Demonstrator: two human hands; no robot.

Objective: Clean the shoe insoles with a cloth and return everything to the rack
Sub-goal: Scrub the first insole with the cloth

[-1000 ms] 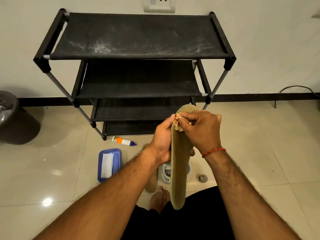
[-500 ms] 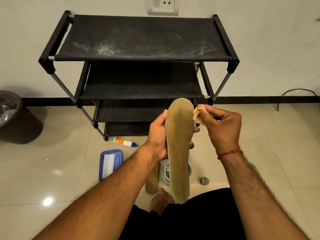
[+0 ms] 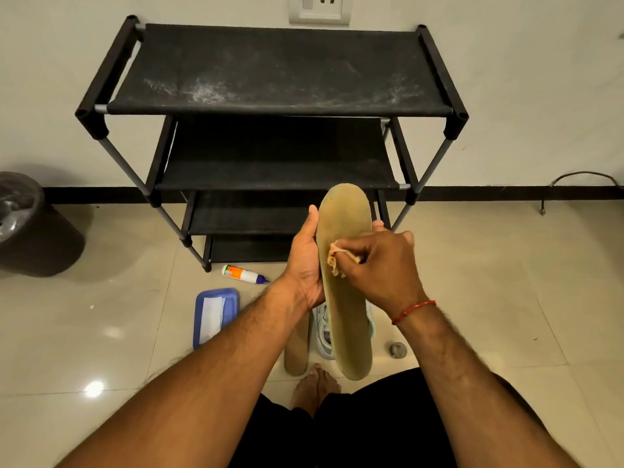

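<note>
Left grip (image 3: 305, 261) round insole (image 3: 344, 214) edge, right grip (image 3: 381, 265) pinching cloth (image 3: 334, 261) against insole

The tiled floor (image 3: 506, 298) bears the rack (image 3: 280, 72), a bottle (image 3: 241, 274), blue tray (image 3: 231, 309), insole (image 3: 296, 352), shoe (image 3: 322, 332) and bin (image 3: 30, 231).

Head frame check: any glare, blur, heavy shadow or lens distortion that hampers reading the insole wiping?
Head view: the insole and cloth are sharp and evenly lit; one glare spot shows on the floor tiles at lower left; the rack posts splay from wide-angle distortion, and its lower shelves sit in deep shadow.
</note>
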